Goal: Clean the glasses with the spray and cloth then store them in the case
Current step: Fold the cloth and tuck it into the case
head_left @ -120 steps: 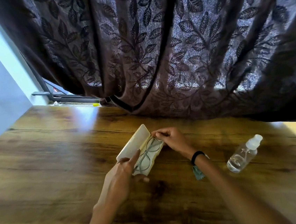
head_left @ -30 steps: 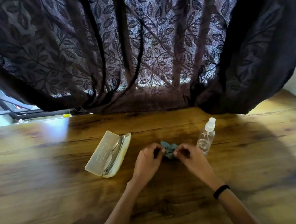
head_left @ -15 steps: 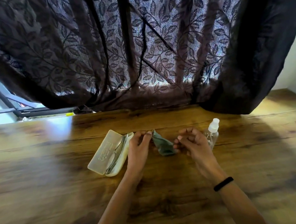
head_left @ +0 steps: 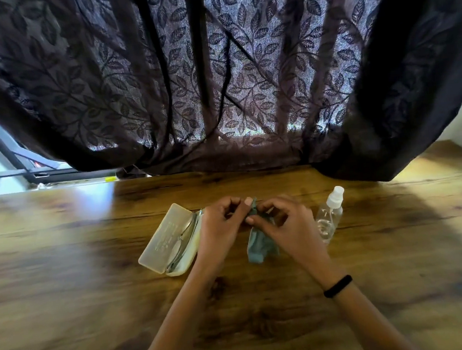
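Since half a second ago the right hand (head_left: 286, 226), black band (head_left: 338, 286) at its wrist, has closed in on the cloth (head_left: 257, 247); now it and the left hand (head_left: 221, 230) both pinch the top edge between thumb and curled fingers. Soft, teal and creased, the cloth hangs down to the wooden table (head_left: 67, 306). Just left of the left hand lies the open cream plastic case (head_left: 164, 239), glasses (head_left: 185, 238) folded inside. Right of the hands is a clear bottle (head_left: 329, 215) with a white cap. Beyond hangs a dark leaf-patterned curtain (head_left: 213, 77)
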